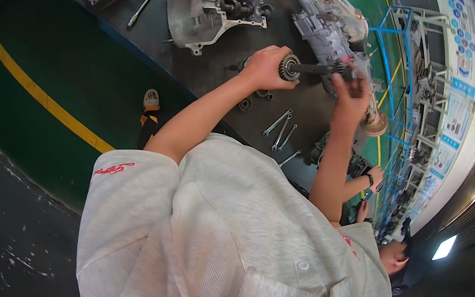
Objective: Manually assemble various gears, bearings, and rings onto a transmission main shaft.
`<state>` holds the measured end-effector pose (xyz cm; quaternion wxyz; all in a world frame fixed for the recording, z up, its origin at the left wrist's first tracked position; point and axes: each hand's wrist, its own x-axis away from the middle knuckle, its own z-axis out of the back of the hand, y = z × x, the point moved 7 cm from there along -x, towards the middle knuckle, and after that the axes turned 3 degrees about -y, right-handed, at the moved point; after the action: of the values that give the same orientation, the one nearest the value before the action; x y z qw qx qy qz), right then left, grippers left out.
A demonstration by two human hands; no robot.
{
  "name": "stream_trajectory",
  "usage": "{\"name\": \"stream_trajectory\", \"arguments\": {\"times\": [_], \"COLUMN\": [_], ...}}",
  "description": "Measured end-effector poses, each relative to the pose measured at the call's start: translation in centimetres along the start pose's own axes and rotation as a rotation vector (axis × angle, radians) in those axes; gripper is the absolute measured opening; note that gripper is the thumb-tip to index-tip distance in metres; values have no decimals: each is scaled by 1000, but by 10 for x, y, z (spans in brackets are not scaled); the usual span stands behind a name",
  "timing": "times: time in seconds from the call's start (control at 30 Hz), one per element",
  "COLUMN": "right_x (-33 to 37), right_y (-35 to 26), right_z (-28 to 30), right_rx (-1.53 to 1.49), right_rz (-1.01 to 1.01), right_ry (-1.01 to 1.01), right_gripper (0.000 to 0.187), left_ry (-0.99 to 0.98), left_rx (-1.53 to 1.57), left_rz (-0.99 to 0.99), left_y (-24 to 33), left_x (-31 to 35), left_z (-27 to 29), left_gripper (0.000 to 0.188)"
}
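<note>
A dark gear shaft [313, 68] is held above the workbench, roughly level. My left hand [269, 69] is closed round its left end, just behind a toothed gear [289, 68]. At the other end, my right hand [352, 95] has its thumb and fingers at the smaller gear [339, 69]; it is slightly blurred, and the contact is partly hidden. Below my left hand lie ring-shaped parts [245, 104], some covered by the hand and arm. Several wrenches [280, 131] lie on the bench nearer to me.
A bell-shaped metal housing [192, 16] with gears inside sits on the dark bench [174, 65]. Beyond my hands stands a grey gearbox case [322, 32]. A bent-handled wrench [146, 6] lies at the far left. To the right is a co-worker's hand [375, 177]; a blue frame rack [403, 78] stands behind.
</note>
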<state>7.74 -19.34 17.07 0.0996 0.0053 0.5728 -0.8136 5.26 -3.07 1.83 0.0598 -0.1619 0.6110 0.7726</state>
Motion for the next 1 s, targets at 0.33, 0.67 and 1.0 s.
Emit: {"name": "stream_trajectory", "arguments": {"times": [0.33,0.67,1.0], "right_x": [-6,17,20], "right_y": [16,64,65], "right_z": [52,-57,-66], "right_rx": [-619,430,528], "right_rz": [-78,29,54], "right_ry": [-20,-257,-269], "right_gripper": [43,74,74], "left_ry": [-27,3,15], "left_rx": [-15,-19,-55], "left_rz": [-29,-23,-148], "left_y": [10,-2,-8], "left_x": [0,-7,5], "left_z": [-1,5,15], "left_gripper": [61,57,62]}}
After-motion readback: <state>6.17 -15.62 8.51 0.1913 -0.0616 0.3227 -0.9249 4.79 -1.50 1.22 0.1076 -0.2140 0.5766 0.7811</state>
